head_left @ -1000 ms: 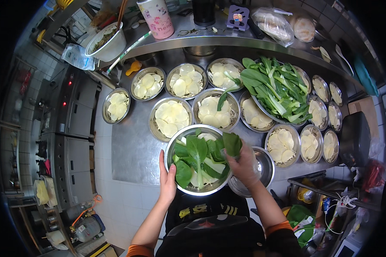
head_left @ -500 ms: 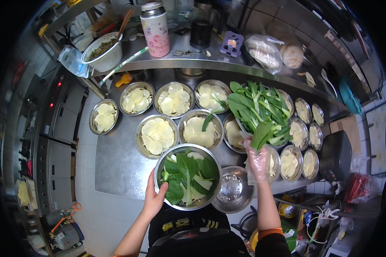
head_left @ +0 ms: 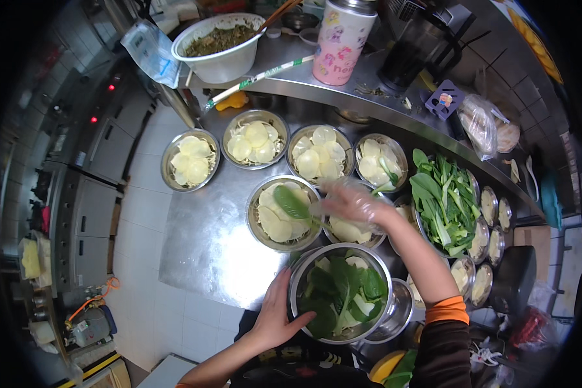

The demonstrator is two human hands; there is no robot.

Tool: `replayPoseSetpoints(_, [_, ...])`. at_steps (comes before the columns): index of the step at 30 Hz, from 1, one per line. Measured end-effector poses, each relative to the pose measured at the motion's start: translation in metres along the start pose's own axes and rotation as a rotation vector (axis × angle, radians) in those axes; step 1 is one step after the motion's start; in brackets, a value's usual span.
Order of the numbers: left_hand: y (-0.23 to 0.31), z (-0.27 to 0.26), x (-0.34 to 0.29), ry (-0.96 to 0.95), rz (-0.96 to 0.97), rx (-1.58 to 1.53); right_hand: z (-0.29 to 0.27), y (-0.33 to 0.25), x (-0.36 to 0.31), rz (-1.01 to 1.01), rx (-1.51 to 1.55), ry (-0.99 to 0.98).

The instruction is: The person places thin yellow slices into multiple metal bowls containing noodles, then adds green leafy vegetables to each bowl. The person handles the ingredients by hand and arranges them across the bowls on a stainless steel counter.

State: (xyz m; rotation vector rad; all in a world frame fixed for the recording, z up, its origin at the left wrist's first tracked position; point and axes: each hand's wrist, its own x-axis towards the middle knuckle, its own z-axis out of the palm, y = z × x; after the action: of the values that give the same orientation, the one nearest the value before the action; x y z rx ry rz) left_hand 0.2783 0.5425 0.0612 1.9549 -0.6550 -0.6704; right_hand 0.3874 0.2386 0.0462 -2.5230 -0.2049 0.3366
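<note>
Fingers (head_left: 323,202) of the gloved right hand (head_left: 354,204) are being held beside a green leaf (head_left: 292,202)

The leaf is being shown over a steel bowl (head_left: 252,216) of pale slices (head_left: 276,227), left of those fingers, its long axis slanting down rightward to a stalk just below the fingertips. The right hand is being seen as nearer; whether its fingers are being clamped or parted cannot be told through the blur. A broad, oval, mid-green blade is being presented. Lower down, a bowl of leaves (head_left: 388,278) is being gripped by the left hand (head_left: 278,318), thumb over the rim. Farther right, heaped greens (head_left: 443,202) are being borne by the worktop (head_left: 204,239), with more slice-filled bowls (head_left: 166,165) around.
</note>
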Motion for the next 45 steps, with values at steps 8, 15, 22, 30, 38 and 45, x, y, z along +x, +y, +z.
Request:
replayPoseSetpoints(8, [-0.009, -0.034, 0.028, -0.233, 0.062, 0.065, -0.096, 0.07, -0.133, 0.34, 0.605, 0.786])
replayPoseSetpoints(15, [-0.012, -0.049, 0.042, -0.32, 0.035, 0.049, -0.106, 0.094, -0.212, 0.765, -0.231, 0.644])
replayPoseSetpoints(22, [-0.019, -0.054, 0.048, -0.162, 0.041, -0.053, -0.05, 0.104, -0.192, 0.631, -0.625, 0.561])
replayPoseSetpoints(30, [-0.025, -0.077, 0.045, 0.07, -0.042, -0.108, -0.101, 0.054, -0.221, 0.685, -0.077, 0.86])
replayPoseSetpoints(38, [-0.06, -0.068, 0.071, 0.28, -0.061, -0.201, -0.087, -0.044, -0.093, 0.182, 0.227, 0.294])
replayPoseSetpoints(45, [-0.08, -0.067, 0.072, 0.367, -0.134, -0.244, -0.034, -0.058, -0.001, 0.083, 0.129, 0.055])
